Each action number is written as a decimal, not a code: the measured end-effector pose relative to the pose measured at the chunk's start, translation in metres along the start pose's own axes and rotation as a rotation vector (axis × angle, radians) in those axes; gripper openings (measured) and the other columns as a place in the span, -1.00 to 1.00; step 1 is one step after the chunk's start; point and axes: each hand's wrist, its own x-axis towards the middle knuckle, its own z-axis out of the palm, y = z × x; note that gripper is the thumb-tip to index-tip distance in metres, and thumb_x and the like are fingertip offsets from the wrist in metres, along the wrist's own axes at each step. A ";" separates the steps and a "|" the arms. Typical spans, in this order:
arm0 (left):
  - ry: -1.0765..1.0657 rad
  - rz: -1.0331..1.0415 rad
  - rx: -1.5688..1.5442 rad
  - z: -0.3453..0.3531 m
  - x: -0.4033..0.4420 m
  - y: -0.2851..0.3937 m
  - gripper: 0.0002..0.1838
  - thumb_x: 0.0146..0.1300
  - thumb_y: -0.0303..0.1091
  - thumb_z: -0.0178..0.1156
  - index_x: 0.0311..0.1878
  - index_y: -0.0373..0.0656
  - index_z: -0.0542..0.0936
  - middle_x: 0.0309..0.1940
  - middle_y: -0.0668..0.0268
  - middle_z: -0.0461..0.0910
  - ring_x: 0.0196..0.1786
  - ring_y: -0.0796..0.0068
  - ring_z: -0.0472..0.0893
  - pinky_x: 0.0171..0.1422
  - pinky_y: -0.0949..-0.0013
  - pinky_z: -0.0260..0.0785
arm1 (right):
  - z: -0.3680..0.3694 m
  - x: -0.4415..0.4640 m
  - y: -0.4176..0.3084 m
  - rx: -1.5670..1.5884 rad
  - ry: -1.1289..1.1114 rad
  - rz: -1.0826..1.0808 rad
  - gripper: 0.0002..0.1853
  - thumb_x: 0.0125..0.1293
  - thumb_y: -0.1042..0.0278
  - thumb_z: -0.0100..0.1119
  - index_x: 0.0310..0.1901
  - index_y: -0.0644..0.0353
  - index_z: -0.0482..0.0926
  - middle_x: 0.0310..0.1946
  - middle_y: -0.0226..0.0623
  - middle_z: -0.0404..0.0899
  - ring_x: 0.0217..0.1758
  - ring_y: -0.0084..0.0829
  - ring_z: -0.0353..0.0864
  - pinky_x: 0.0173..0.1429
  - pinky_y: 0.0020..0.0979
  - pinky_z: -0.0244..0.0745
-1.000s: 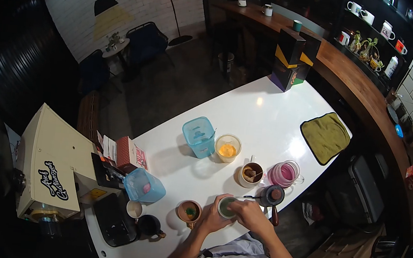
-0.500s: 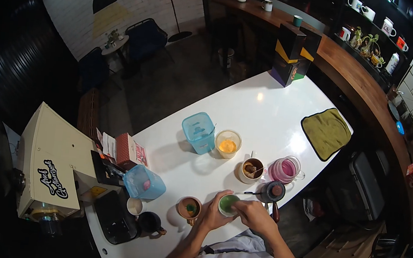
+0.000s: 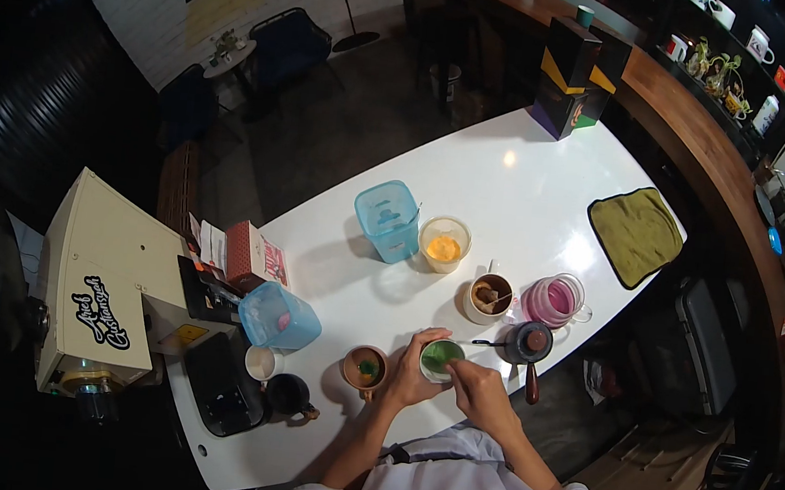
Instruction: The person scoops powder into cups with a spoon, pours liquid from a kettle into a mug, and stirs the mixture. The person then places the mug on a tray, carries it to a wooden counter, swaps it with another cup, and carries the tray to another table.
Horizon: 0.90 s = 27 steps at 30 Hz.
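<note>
My left hand (image 3: 414, 372) is wrapped round the side of a small white cup (image 3: 427, 372) that contains green liquid (image 3: 443, 356). At the cup's right rim, my right hand (image 3: 480, 391) is closed with the fingers pinched together, partly over the opening. Whatever those fingers hold is hidden. To the left of the cup is a brown mug (image 3: 353, 359) with something dark green inside. Beyond my hands stand a white mug (image 3: 476, 308) with brown contents and a spoon, and a dark pot (image 3: 517, 349) with a wooden handle.
A pink glass jug (image 3: 552, 300), a tub of orange powder (image 3: 442, 249) and two blue containers (image 3: 389, 214) stand on the white table (image 3: 475, 177). Left are a cream machine (image 3: 108, 255), a black mug (image 3: 287, 394) and a white cup (image 3: 260, 362). An olive cloth (image 3: 634, 237) lies right.
The view has tilted and shifted slightly, so the table things sit higher. My left hand still holds the cup, and my right hand has shifted slightly at its rim.
</note>
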 end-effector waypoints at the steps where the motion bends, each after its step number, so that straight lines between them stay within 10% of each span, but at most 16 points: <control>1: -0.001 -0.009 0.000 0.001 0.000 -0.001 -0.07 -0.18 -0.42 0.67 0.25 -0.18 0.31 0.26 0.11 0.52 0.28 0.18 0.58 0.32 0.22 0.49 | 0.001 0.000 0.000 0.005 -0.005 0.006 -0.87 0.24 0.56 0.21 -0.18 0.32 0.55 -0.41 0.01 0.63 -0.40 0.04 0.65 -0.32 -0.07 0.52; 27: 0.013 -0.048 -0.021 0.007 0.006 0.006 -0.15 -0.22 -0.47 0.63 0.14 -0.18 0.29 0.15 0.10 0.58 0.20 0.14 0.62 0.28 0.22 0.49 | -0.003 0.001 0.004 0.139 0.200 0.185 -0.86 0.39 0.53 0.16 -0.34 0.39 0.57 -0.58 0.11 0.56 -0.52 0.08 0.62 -0.44 -0.13 0.43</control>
